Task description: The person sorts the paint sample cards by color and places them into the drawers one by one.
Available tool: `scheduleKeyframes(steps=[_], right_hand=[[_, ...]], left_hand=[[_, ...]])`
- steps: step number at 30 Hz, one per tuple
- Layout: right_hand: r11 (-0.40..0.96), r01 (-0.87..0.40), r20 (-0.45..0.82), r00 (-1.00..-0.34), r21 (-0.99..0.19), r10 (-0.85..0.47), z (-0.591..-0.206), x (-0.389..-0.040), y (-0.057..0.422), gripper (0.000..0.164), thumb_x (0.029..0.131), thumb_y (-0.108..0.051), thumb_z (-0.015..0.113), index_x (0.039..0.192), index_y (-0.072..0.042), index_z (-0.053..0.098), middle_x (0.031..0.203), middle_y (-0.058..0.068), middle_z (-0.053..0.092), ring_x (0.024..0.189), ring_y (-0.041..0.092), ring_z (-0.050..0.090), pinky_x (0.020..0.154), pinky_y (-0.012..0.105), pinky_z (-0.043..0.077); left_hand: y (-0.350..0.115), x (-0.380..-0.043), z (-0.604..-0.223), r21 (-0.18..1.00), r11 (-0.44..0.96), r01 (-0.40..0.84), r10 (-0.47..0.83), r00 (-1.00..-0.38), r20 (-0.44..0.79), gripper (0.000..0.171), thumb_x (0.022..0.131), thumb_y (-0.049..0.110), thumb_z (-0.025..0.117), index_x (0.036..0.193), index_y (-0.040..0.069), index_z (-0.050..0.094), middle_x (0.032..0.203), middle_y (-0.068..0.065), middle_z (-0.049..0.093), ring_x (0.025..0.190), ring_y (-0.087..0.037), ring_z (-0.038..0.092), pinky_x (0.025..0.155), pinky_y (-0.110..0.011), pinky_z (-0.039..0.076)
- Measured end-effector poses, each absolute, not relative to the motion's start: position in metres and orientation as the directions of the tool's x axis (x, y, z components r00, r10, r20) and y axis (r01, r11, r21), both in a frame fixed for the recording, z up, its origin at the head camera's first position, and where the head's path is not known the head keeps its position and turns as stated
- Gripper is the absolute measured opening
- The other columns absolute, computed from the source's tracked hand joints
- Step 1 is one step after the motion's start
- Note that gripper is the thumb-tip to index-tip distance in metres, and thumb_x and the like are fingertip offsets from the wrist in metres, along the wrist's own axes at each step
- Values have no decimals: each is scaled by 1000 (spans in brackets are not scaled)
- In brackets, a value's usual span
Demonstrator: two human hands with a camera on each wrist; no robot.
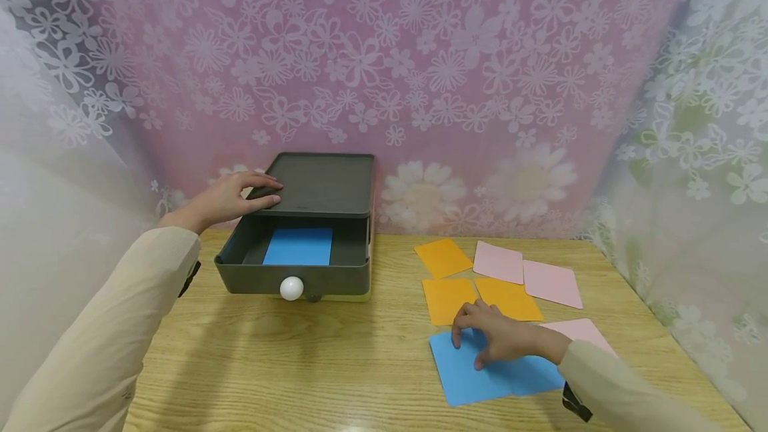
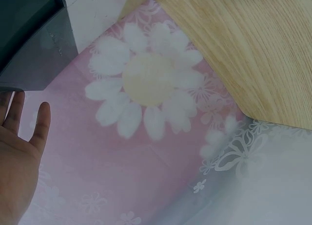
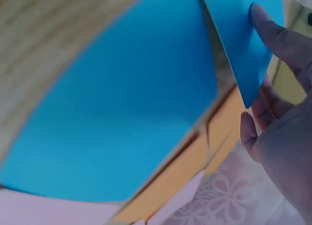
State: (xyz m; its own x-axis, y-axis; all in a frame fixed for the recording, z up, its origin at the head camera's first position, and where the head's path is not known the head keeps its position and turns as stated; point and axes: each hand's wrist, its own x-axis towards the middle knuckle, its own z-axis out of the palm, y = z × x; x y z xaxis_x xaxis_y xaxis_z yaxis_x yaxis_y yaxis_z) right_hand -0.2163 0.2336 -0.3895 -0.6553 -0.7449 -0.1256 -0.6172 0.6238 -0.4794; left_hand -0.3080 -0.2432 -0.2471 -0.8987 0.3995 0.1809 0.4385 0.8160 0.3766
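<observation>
My left hand (image 1: 231, 197) rests with extended fingers on the left edge of a dark grey drawer box's top (image 1: 324, 182). The left wrist view shows that hand (image 2: 19, 152) beside the box (image 2: 44, 54), some fingertips hidden. Below the top, a drawer (image 1: 252, 279) with a white round knob (image 1: 291, 288) is pulled out; a blue card (image 1: 298, 247) lies inside. At right, my right hand (image 1: 501, 333) is bent over a blue card (image 1: 462, 379). In the right wrist view its thumb lies on that card (image 3: 248, 45), with fingers partly behind the card's edge.
Another blue card (image 1: 534, 379) lies partly under my right forearm. Behind it are several orange cards (image 1: 447, 302) and pink cards (image 1: 498, 262) on the wooden table (image 1: 288, 379). A flowered curtain (image 1: 420, 85) hangs behind the table, with more on both sides.
</observation>
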Motion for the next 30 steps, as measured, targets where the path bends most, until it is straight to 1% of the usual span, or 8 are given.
scheduleKeyframes(steps=[3, 7, 13, 17, 20, 25, 28, 30], right_hand=[[606, -637, -122, -635, -477, -763, -383, -221, 232, 27, 71, -11, 76, 85, -27, 59, 100, -13, 53, 90, 12, 33, 82, 44, 27], [594, -639, -146, -611, -489, -778, -375, -226, 231, 27, 73, -2, 71, 82, -26, 63, 91, -16, 59, 84, 12, 33, 80, 38, 26], [592, -597, -200, -592, -542, -781, -361, -233, 230, 27, 81, 1, 64, 86, -26, 64, 92, -15, 60, 90, 10, 40, 82, 29, 38], [549, -566, -174, -582, -615, -794, -351, -240, 231, 22, 84, -2, 61, 92, -22, 65, 98, -9, 61, 93, 10, 47, 81, 28, 42], [491, -546, -122, -576, -679, -808, -342, -245, 233, 17, 87, -5, 59, 99, -17, 64, 104, 0, 60, 94, 13, 51, 79, 28, 44], [429, -405, -104, -618, -808, -779, -325, -251, 237, 20, 90, -10, 56, 110, -8, 59, 114, 11, 55, 97, 18, 52, 78, 27, 47], [383, -302, -107, -648, -873, -754, -312, -253, 236, 25, 91, -12, 56, 115, -4, 55, 115, 12, 53, 95, 18, 54, 79, 28, 48], [338, -265, -81, -668, -903, -740, -303, -254, 234, 27, 90, -11, 56, 116, -3, 54, 117, 8, 52, 96, 17, 55, 81, 29, 49]], left_hand=[[-244, -308, -247, 377, 815, 440, 399, -898, 186, 44, 90, 41, 55, 126, 15, 56, 141, -14, 40, 136, -36, 25, 102, -60, 28], [-244, -309, -248, 365, 817, 446, 403, -895, 191, 44, 90, 41, 55, 126, 15, 56, 140, -13, 42, 136, -35, 25, 102, -60, 28], [-244, -309, -248, 360, 820, 445, 404, -896, 185, 46, 89, 43, 55, 126, 16, 56, 140, -13, 42, 135, -36, 26, 102, -60, 29], [-244, -309, -248, 368, 819, 440, 401, -898, 181, 46, 89, 43, 54, 126, 16, 56, 141, -13, 40, 136, -35, 25, 102, -60, 28], [-244, -310, -248, 373, 817, 440, 400, -898, 183, 46, 89, 44, 54, 126, 16, 56, 141, -13, 41, 137, -34, 24, 103, -60, 26], [-244, -311, -248, 373, 811, 450, 409, -893, 189, 46, 89, 43, 55, 126, 15, 56, 140, -13, 43, 137, -34, 24, 103, -60, 26], [-245, -311, -249, 369, 813, 450, 408, -893, 191, 46, 89, 44, 55, 126, 16, 56, 140, -12, 43, 137, -34, 24, 103, -60, 27], [-245, -312, -249, 361, 817, 450, 410, -893, 186, 47, 89, 45, 54, 126, 17, 56, 140, -12, 42, 137, -34, 24, 103, -60, 28]])
